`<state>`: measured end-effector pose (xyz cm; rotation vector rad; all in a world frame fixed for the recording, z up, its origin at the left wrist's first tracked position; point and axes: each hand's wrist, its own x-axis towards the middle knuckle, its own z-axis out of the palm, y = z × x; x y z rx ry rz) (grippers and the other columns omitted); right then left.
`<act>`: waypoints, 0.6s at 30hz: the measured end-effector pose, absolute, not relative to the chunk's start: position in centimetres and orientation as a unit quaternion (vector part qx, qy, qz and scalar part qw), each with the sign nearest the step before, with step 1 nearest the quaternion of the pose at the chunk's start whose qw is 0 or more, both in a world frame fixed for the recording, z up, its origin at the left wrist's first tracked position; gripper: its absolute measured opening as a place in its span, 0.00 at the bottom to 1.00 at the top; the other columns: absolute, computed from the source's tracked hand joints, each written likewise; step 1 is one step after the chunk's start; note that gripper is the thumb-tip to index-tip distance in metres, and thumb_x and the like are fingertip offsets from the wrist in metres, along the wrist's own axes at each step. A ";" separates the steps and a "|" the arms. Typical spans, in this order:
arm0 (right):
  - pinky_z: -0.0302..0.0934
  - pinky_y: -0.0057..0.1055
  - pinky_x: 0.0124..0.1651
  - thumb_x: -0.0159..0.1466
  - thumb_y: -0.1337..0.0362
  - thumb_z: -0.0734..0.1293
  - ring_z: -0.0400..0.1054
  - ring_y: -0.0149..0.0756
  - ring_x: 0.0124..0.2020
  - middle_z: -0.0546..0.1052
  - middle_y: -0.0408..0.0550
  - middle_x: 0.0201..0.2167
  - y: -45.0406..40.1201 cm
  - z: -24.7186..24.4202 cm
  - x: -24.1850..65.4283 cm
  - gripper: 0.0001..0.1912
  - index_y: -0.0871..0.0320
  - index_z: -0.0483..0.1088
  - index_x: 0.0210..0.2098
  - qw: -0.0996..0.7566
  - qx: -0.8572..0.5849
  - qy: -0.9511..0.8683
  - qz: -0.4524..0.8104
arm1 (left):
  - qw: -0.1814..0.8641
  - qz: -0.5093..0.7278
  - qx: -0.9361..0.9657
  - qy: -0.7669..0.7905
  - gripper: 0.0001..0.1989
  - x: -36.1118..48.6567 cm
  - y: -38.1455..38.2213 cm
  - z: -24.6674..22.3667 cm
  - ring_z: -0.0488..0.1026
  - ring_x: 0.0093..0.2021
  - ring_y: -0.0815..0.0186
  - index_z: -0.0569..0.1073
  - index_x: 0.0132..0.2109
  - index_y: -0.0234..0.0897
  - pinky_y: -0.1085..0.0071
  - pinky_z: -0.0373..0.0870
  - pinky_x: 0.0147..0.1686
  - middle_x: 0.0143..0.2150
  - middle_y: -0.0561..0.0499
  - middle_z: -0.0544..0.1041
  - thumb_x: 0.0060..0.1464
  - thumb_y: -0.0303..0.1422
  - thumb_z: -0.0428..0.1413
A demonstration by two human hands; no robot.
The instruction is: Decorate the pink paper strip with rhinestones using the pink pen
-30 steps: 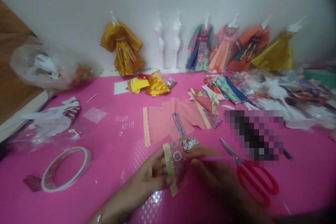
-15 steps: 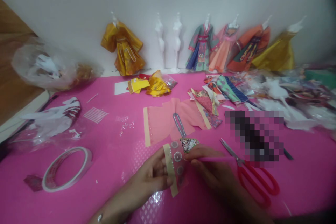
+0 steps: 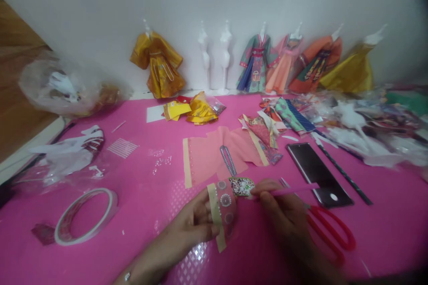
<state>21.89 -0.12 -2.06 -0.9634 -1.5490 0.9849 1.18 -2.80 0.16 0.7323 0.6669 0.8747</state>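
Note:
My left hand [image 3: 190, 222] is closed on a small pink fabric piece [image 3: 226, 207] that has pale round motifs, white dots and a cream border. My right hand [image 3: 282, 211] pinches a slim pink stick [image 3: 299, 189], its tip close to a small container of glittery multicoloured bits [image 3: 241, 186] just beyond the fabric. Whether the tip touches those bits I cannot tell. Behind both hands a peach doll-sized garment [image 3: 209, 156] with cream cuffs and a patterned collar lies flat. Red-handled scissors [image 3: 329, 227] are partly covered by my right hand.
A tape roll [image 3: 112, 209] lies left, near clear gems [image 3: 162, 160] and a bagged white doll form [image 3: 67, 151]. A phone [image 3: 317, 173] rests at right, before heaped fabrics and bags [image 3: 354, 120]. Dressed doll forms [image 3: 157, 64] and bare ones [image 3: 225, 53] line the wall.
My right hand has moved right, taking the stick's tip from the fabric to beside the container of glittery bits. My left hand and the fabric stay nearly in place.

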 end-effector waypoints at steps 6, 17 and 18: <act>0.63 0.31 0.41 0.68 0.63 0.62 0.71 0.35 0.38 0.76 0.43 0.34 0.0 -3.2 22.3 0.10 0.52 0.74 0.35 0.531 -0.495 -0.603 0.330 | 0.787 0.401 0.375 0.281 0.27 0.8 -2.6 -1.0 0.72 0.37 0.61 0.68 0.58 0.40 0.64 0.68 0.38 0.39 0.48 0.75 0.52 0.27 0.61; 0.67 0.35 0.44 0.70 0.62 0.59 0.72 0.39 0.43 0.77 0.49 0.40 0.6 -2.9 21.9 0.10 0.56 0.70 0.45 0.479 -0.542 -0.643 0.253 | 0.736 0.441 0.369 0.356 0.29 0.5 -2.6 -2.3 0.77 0.37 0.58 0.67 0.58 0.40 0.65 0.71 0.36 0.39 0.46 0.79 0.49 0.27 0.65; 0.66 0.36 0.46 0.70 0.63 0.58 0.72 0.40 0.44 0.77 0.50 0.41 0.8 -3.0 21.8 0.10 0.56 0.70 0.44 0.472 -0.535 -0.659 0.240 | 0.732 0.445 0.369 0.360 0.30 0.4 -2.6 -2.5 0.77 0.38 0.56 0.66 0.58 0.39 0.64 0.71 0.37 0.39 0.45 0.79 0.48 0.26 0.65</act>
